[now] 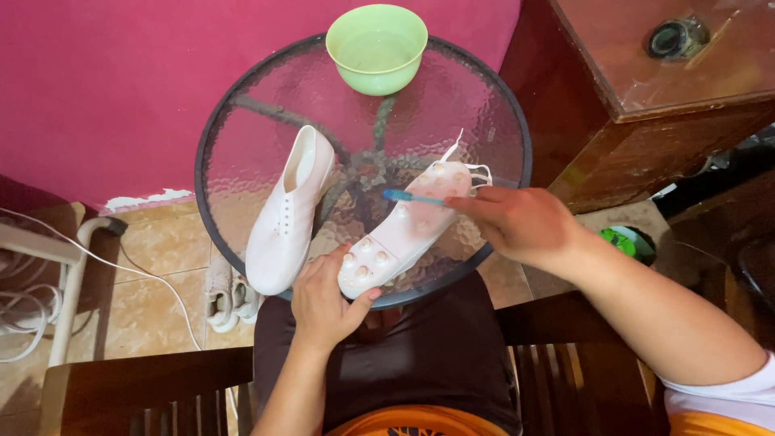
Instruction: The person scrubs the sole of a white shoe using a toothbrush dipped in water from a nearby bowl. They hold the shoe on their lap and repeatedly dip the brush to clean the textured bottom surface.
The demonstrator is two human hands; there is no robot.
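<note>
White shoe (406,228) lies sole-up on the round glass table (500,105), near its front edge, studs showing. Left hand (324,303) grips the heel end — fingers curled under, thumb on the sole. Right hand (521,224) has fingers pinched shut on a blue toothbrush (410,197), its head touching the sole near the toe end. Second white shoe (289,211) sits upright just left, apart. Green bowl (377,47) holding water at the table's far edge. Brown wooden cabinet (646,105) to the right.
</note>
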